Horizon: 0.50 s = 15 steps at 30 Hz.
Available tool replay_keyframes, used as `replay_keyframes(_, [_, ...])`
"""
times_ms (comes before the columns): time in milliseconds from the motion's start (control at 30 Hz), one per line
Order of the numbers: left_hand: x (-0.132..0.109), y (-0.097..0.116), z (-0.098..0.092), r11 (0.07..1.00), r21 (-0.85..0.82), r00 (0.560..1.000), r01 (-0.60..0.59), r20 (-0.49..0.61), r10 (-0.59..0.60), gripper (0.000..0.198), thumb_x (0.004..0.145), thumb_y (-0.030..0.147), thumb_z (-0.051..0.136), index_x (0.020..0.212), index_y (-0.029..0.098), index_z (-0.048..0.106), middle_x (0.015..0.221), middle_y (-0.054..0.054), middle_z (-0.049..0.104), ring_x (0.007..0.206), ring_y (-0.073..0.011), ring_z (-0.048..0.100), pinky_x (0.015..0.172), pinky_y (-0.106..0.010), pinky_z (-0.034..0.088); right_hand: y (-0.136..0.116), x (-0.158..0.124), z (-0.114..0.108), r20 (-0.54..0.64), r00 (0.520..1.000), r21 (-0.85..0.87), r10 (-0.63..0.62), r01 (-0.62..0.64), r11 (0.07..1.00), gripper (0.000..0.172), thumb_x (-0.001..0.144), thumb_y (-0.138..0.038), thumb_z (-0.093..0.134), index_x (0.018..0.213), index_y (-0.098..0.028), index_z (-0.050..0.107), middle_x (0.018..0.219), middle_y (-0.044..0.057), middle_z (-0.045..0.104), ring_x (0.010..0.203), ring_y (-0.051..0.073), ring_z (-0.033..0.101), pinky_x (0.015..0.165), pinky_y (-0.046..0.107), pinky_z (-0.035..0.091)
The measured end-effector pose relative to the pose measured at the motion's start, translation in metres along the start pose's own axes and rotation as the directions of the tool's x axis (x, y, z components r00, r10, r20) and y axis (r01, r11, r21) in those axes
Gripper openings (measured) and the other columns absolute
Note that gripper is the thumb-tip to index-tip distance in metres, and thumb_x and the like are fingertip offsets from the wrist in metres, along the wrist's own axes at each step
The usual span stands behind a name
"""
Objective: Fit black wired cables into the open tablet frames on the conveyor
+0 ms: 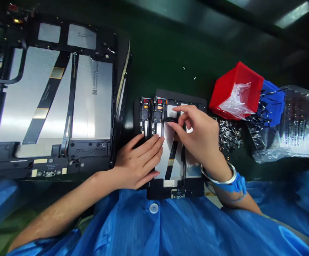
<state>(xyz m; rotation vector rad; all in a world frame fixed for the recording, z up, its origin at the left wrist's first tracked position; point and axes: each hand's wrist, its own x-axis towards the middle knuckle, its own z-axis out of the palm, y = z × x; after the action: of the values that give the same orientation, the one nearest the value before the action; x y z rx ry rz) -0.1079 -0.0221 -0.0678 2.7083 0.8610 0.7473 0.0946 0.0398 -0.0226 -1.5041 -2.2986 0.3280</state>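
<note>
On a green bench (165, 60), hands apart, the left hand (139, 161) lies flat on a thin, fragile tablet frame (175, 192), best held by its stiff rim, as the right hand (199, 138) pinches near its flexible ribbon cable (171, 160).

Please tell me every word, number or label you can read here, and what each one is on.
"ZTT", then blurred: on the black frame of the larger tablet.
Printed lines beside a QR code: on the silver battery panel, too small to read.
The tablet under the hands: nothing legible.
</note>
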Motion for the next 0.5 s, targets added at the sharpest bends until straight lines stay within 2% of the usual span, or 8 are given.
replay_keyframes(67, [-0.001, 0.0, 0.001, 1.0, 0.0, 1.0, -0.006, -0.003, 0.006, 0.041, 0.096, 0.032, 0.045, 0.12, 0.003, 0.061, 0.133, -0.019, 0.059, 0.129, -0.0311, 0.052, 0.103, -0.048, 0.041, -0.002, -0.012, -0.005, -0.052, 0.986, -0.159, -0.157, 0.147, 0.976, 0.021, 0.09, -0.019, 0.057, 0.109, -0.017, 0.067, 0.067, 0.0, 0.06, 0.065, 0.014, 0.053, 0.059, 0.026, 0.039])
replay_keyframes(167, [-0.001, 0.001, 0.002, 1.0, -0.011, 1.0, 0.016, -0.001, -0.016, 0.041, 0.096, 0.031, 0.046, 0.123, 0.003, 0.06, 0.134, -0.019, 0.059, 0.129, -0.0304, 0.051, 0.105, -0.047, 0.039, -0.002, -0.026, -0.005, 0.039, 0.932, -0.283, -0.361, 0.356, 0.891, 0.022, 0.094, -0.019, 0.054, 0.108, -0.015, 0.07, 0.067, 0.002, 0.061, 0.065, 0.014, 0.05, 0.057, 0.026, 0.038])
replay_keyframes(233, [0.0, 0.001, 0.002, 0.999, -0.021, 1.0, 0.03, -0.004, -0.03, 0.04, 0.096, 0.031, 0.046, 0.121, 0.004, 0.06, 0.133, -0.02, 0.059, 0.129, -0.0306, 0.052, 0.105, -0.047, 0.039, 0.0, -0.029, -0.001, 0.093, 0.911, -0.345, -0.401, 0.407, 0.846, 0.024, 0.095, -0.022, 0.052, 0.109, -0.016, 0.071, 0.067, 0.002, 0.06, 0.065, 0.015, 0.048, 0.055, 0.026, 0.037])
replay_keyframes(333, [-0.001, 0.002, 0.003, 0.997, -0.06, 0.999, 0.039, -0.01, -0.039, 0.038, 0.095, 0.03, 0.048, 0.121, 0.005, 0.06, 0.132, -0.02, 0.06, 0.128, -0.0313, 0.053, 0.105, -0.048, 0.039, 0.001, -0.026, 0.002, 0.127, 0.921, -0.396, -0.369, 0.388, 0.832, 0.029, 0.097, -0.024, 0.048, 0.115, -0.019, 0.069, 0.069, 0.003, 0.061, 0.067, 0.015, 0.05, 0.053, 0.027, 0.034])
replay_keyframes(400, [-0.004, 0.007, 0.004, 0.987, -0.136, 0.994, 0.09, -0.055, -0.098, 0.043, 0.094, 0.031, 0.05, 0.13, 0.008, 0.054, 0.136, -0.019, 0.057, 0.132, -0.0313, 0.048, 0.106, -0.048, 0.04, 0.001, -0.026, -0.002, 0.126, 0.945, -0.363, -0.303, 0.328, 0.872, 0.031, 0.098, -0.027, 0.045, 0.118, -0.02, 0.068, 0.073, 0.004, 0.063, 0.07, 0.016, 0.053, 0.056, 0.028, 0.036])
replay_keyframes(433, [-0.007, 0.011, 0.006, 0.969, -0.19, 0.979, 0.155, -0.105, -0.177, 0.048, 0.094, 0.031, 0.05, 0.137, 0.01, 0.047, 0.14, -0.018, 0.054, 0.134, -0.0309, 0.045, 0.107, -0.048, 0.039, 0.002, -0.029, -0.006, 0.109, 0.961, -0.332, -0.254, 0.276, 0.902, 0.032, 0.098, -0.028, 0.045, 0.119, -0.021, 0.068, 0.075, 0.004, 0.065, 0.072, 0.017, 0.055, 0.058, 0.028, 0.038])
replay_keyframes(467, [-0.01, 0.017, 0.008, 0.938, -0.249, 0.945, 0.24, -0.162, -0.285, 0.054, 0.094, 0.031, 0.049, 0.144, 0.014, 0.039, 0.145, -0.017, 0.049, 0.137, -0.0302, 0.042, 0.108, -0.049, 0.039, 0.003, -0.034, -0.011, 0.078, 0.978, -0.297, -0.193, 0.208, 0.932, 0.033, 0.098, -0.03, 0.045, 0.121, -0.021, 0.067, 0.076, 0.005, 0.066, 0.073, 0.017, 0.056, 0.06, 0.028, 0.04])
replay_keyframes(500, [-0.014, 0.024, 0.011, 0.894, -0.301, 0.891, 0.333, -0.211, -0.403, 0.059, 0.094, 0.03, 0.049, 0.149, 0.017, 0.032, 0.149, -0.016, 0.043, 0.139, -0.0296, 0.039, 0.109, -0.049, 0.038, 0.005, -0.042, -0.017, 0.037, 0.992, -0.268, -0.118, 0.123, 0.956, 0.033, 0.097, -0.03, 0.046, 0.123, -0.022, 0.065, 0.077, 0.005, 0.067, 0.073, 0.018, 0.058, 0.063, 0.029, 0.042])
